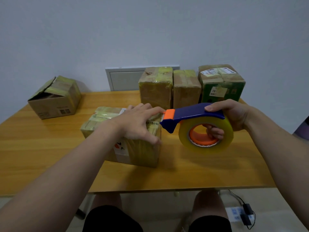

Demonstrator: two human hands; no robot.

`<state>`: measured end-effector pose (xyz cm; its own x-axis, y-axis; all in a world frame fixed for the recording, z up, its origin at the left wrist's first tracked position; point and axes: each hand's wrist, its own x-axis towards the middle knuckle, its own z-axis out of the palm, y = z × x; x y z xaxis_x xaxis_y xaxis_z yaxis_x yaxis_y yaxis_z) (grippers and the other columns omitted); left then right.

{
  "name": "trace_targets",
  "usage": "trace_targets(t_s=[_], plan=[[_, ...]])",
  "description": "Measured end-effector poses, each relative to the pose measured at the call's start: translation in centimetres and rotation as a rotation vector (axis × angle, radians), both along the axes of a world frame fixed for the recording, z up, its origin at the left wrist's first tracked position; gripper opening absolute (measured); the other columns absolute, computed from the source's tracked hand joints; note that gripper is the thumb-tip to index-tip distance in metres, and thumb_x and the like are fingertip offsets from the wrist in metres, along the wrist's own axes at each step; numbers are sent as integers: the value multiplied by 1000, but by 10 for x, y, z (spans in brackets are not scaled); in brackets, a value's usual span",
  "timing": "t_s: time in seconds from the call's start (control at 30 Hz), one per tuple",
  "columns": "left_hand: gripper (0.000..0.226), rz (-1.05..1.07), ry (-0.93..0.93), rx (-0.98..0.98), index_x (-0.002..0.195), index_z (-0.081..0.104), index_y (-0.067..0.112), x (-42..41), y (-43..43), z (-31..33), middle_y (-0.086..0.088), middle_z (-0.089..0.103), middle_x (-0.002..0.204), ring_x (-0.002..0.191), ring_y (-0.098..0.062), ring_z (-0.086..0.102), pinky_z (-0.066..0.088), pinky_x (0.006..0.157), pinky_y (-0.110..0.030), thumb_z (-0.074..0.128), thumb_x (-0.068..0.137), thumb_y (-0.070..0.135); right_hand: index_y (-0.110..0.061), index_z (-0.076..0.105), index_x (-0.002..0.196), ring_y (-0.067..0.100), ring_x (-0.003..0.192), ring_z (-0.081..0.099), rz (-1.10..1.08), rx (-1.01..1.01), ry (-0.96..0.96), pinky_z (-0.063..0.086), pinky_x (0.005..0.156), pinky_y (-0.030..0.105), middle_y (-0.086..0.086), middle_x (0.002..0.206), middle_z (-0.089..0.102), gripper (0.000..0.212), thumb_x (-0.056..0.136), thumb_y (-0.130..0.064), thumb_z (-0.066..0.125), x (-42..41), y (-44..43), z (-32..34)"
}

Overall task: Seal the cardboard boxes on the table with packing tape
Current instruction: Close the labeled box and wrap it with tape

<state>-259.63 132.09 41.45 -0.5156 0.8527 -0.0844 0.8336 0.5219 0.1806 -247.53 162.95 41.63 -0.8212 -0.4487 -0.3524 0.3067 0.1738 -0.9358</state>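
Observation:
A tape-wrapped cardboard box (133,153) lies in the middle of the wooden table (200,169). My left hand (138,123) rests flat on its top with fingers spread, fingertips at the box's right edge next to the dispenser's nose. My right hand (229,114) grips the blue and orange tape dispenser (192,114), thumb on top and fingers through the core of the clear tape roll (205,136). The dispenser's orange cutter end touches the top right edge of the box.
A box with its flap ajar (55,97) sits at the far left. Three taped boxes stand in a row at the back: two brown (156,87) (186,89) and one green-printed (222,84). A power strip and cables (240,213) lie on the floor.

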Motion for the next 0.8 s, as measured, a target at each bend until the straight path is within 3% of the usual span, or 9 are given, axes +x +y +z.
trace_targets(t_s=[0.1,0.23,0.4,0.47,0.63,0.8], plan=[[101,-2,-14,8,151,18,57,0,0,0,9,44,135,125,-17,39,28,107,-47,61,63,83,9,66,108,24,58,64,1,-15,11,56,65,36,13,65,65,71,79,-55,78,6,1,-3],[105,9,-22,-5,152,17,57,1,1,1,8,44,136,126,-18,39,28,108,-47,59,60,85,29,38,122,27,61,64,-22,-47,-11,57,68,38,17,67,65,102,78,-53,79,8,2,-5],[102,10,-44,2,151,16,59,3,1,2,8,45,137,129,-19,38,27,109,-49,61,61,82,30,35,124,27,63,64,-10,-71,-13,56,73,40,16,68,65,103,80,-54,78,11,4,-6],[100,7,-45,14,150,16,60,3,1,1,7,45,136,128,-20,38,27,108,-48,63,63,80,25,43,122,27,63,64,-15,-61,-13,54,75,42,16,69,65,96,79,-54,78,11,4,-7],[98,-2,-69,61,150,17,64,4,-1,0,6,48,136,129,-20,39,27,109,-49,65,66,78,2,69,93,26,66,65,12,-35,-10,52,80,43,15,70,67,61,79,-56,78,15,2,-9],[102,-14,-90,110,149,7,73,8,-4,1,6,43,140,126,-19,37,28,105,-46,66,67,78,7,63,100,27,64,66,-3,-20,-19,57,72,39,17,71,67,65,80,-53,78,13,0,-3]])
